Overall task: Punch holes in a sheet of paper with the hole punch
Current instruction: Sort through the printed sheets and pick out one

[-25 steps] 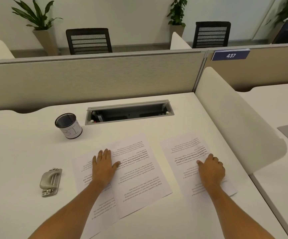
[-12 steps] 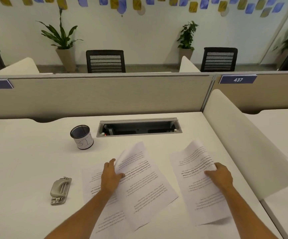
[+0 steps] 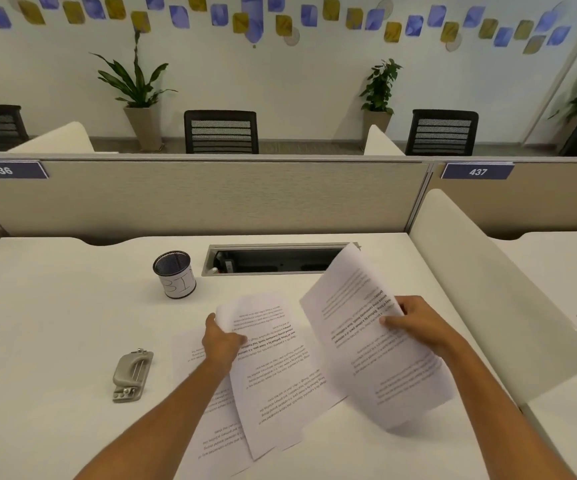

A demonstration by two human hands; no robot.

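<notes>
White desk (image 3: 55, 323), office behind. Right hand (image 3: 418, 325) pinches a lifted sheet (image 3: 366, 341); left hand (image 3: 221, 341) pinches another sheet's (image 3: 273, 368) edge. Paper's thin, floppy & light, so hold near an edge. Hole punch (image 3: 131, 375) sits untouched, on the left.

Setting: open-plan office. White worktop (image 3: 55, 306) bounded by a beige partition panel (image 3: 211, 195) carrying numbered plates 436 (image 3: 3, 170) and 437 (image 3: 477, 172); cable tray (image 3: 273, 259) recessed in worktop; mesh-back chairs (image 3: 221, 131) and potted plants (image 3: 138, 95) along far wall.
</notes>
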